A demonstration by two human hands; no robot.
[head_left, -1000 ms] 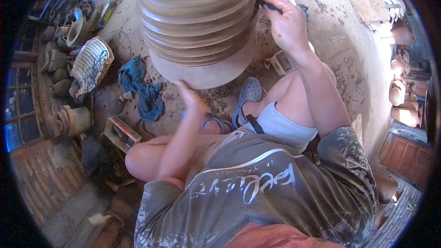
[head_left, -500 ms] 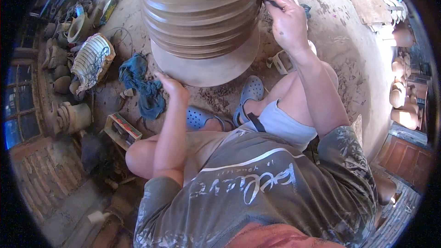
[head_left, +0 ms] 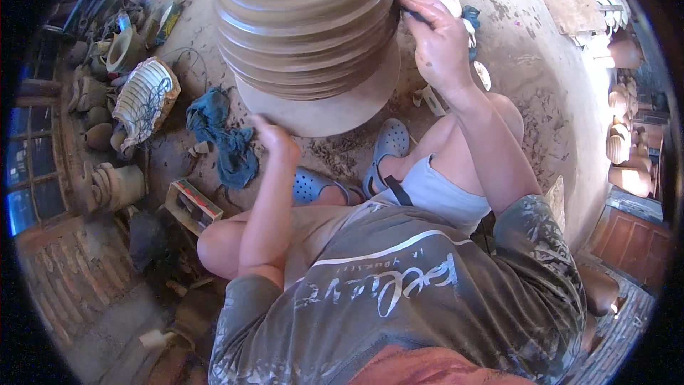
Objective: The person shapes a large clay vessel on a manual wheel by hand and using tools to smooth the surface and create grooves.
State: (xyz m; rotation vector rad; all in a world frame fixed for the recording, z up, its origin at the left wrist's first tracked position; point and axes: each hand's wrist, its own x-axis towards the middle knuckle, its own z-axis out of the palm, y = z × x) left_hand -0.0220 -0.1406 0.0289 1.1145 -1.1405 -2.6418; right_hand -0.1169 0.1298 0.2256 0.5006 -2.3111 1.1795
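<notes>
A large brown clay pot point(head_left: 306, 28) with wavy horizontal ridges stands on a round, pale wheel head point(head_left: 328, 117) in front of me. At the pot's right side, my right hand point(head_left: 442, 46) is closed on a thin dark strip point(head_left: 412, 11), which touches the clay wall; its exact kind is unclear. My left hand point(head_left: 276, 139) is beside the wheel's near-left rim, with its fingers outstretched and slightly blurred. It holds nothing that I can see. Whether it touches the rim cannot be told.
A blue-green rag point(head_left: 221, 135) lies left of the wheel, near a pale ribbed piece point(head_left: 146, 96) tangled with string. An open box point(head_left: 192, 207) stands by my left knee. A white bowl point(head_left: 442, 0) sits beyond my right hand. Several clay pots point(head_left: 618, 139) line the right side.
The right hand with the dark strip has shifted slightly left and down along the pot's side. My left hand has moved slightly right by the wheel rim.
</notes>
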